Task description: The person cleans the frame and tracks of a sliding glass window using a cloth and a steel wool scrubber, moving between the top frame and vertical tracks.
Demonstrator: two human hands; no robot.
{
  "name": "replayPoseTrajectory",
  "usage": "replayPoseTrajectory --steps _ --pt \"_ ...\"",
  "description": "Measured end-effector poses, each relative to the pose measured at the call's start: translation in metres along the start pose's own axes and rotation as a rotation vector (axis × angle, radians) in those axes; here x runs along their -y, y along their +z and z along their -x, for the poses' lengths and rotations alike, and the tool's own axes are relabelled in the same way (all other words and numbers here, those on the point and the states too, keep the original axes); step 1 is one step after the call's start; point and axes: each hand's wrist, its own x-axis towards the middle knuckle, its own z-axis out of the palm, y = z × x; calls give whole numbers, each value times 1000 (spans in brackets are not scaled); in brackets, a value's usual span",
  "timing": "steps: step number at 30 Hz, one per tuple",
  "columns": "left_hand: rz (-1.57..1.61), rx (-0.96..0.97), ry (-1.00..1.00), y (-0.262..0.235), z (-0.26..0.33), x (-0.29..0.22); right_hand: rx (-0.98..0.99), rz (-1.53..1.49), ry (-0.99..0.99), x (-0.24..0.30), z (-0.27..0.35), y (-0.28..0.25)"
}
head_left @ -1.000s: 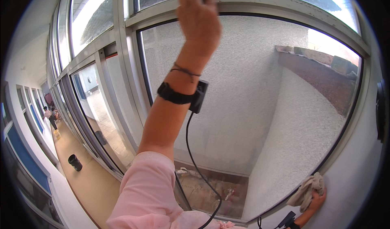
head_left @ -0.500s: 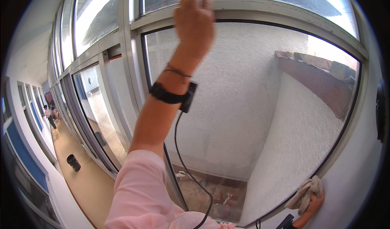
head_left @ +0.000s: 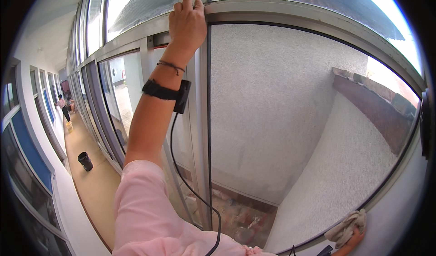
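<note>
High up, my left hand (head_left: 188, 22) is at the joint of the metal window frame (head_left: 277, 12), where the upright post meets the crossbar. Its fingers are bent and pressed against the frame; whatever they may hold is hidden. A black strap with a small dark box (head_left: 182, 97) sits on that forearm, and a cable runs down from it. At the lower right, my right hand (head_left: 355, 238) is closed on a crumpled grey-beige cloth (head_left: 347, 228), beside the lower edge of the large glass pane (head_left: 268, 106).
To the left runs a long corridor with a tan floor (head_left: 97, 190). A black bucket (head_left: 85, 161) stands on it, with a yellow bucket (head_left: 69, 126) and a person (head_left: 62, 105) farther off. Behind the glass is a rough white wall (head_left: 272, 74).
My left hand has moved left along the crossbar to the upright post. The view has shifted left too. My right hand still holds the cloth near the lower right corner.
</note>
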Motion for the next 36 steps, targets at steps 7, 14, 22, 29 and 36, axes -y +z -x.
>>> replayPoseTrajectory --steps 7,14,22,29,36 --pt "609 -55 41 -35 40 -78 70 -258 20 22 11 71" --pt "1621 415 -254 -130 196 -126 663 -320 227 106 72 176" --pt "2053 658 -997 -144 306 -198 1322 -559 301 81 102 273" --pt "1995 852 -914 -163 334 -180 1120 -539 341 81 130 291" --pt "2502 1095 -1254 -175 329 -163 827 -217 -346 95 150 306"
